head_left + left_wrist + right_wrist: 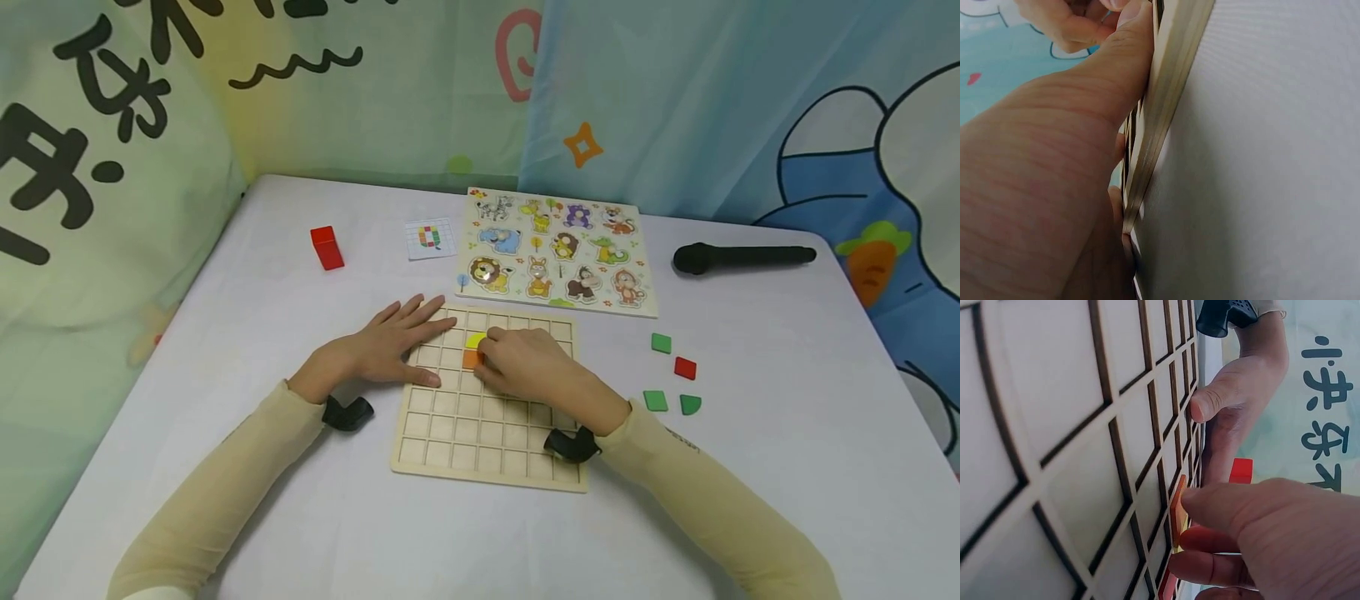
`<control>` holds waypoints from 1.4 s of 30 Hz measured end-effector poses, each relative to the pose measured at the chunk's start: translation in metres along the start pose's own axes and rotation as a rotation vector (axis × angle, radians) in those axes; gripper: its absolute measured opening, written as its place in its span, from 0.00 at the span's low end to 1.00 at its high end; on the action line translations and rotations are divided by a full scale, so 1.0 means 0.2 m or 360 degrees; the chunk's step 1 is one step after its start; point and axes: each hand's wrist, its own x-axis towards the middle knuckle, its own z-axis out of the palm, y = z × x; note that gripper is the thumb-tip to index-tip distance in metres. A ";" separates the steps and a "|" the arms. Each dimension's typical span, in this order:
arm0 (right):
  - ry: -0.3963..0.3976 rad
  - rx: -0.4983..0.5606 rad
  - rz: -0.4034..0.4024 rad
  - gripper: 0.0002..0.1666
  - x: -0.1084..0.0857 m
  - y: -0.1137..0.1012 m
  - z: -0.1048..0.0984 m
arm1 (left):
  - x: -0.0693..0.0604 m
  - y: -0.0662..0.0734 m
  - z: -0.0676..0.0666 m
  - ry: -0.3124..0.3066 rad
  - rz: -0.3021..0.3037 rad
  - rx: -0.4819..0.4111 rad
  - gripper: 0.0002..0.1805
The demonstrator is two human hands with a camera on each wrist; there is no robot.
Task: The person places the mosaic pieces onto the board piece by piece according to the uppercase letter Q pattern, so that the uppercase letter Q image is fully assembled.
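A wooden grid board (465,457) lies on the white table. My left hand (390,340) rests across its left edge with the fingers spread; the left wrist view shows the thumb (1125,56) along the board's rim. Over the middle of the grid, my right hand (528,362) has thumb and fingertips together at an orange square tile (470,359), which appears pinched at its edge. A yellow tile (475,340) sits just above the orange one. In the right wrist view a red tile (1168,586) shows below the fingertips; the right hand hides other cells.
Green tiles (656,401) and a red tile (686,367) lie right of the board. Behind it are an animal puzzle (551,242), a pattern card (442,250) and a red block (327,248). A black microphone-like object (750,258) lies at the back right.
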 end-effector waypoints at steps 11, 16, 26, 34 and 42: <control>-0.0005 0.0032 0.0004 0.11 0.00 0.00 0.00 | 0.00 0.00 0.00 0.0007 0.0010 0.0008 0.50; -0.0007 0.0096 0.0054 0.10 0.00 0.00 0.00 | 0.00 0.00 0.00 0.0004 0.0016 0.0013 0.50; 0.0009 0.0117 0.0052 0.08 0.00 0.00 0.01 | 0.00 0.00 0.00 0.0007 0.0017 0.0009 0.51; -0.0024 0.0187 0.0042 0.11 0.00 0.02 0.00 | 0.00 0.00 0.00 0.0002 0.0006 0.0019 0.50; 0.0001 0.0202 0.0018 0.11 -0.02 0.03 0.01 | 0.00 0.00 0.00 0.0000 0.0003 0.0017 0.50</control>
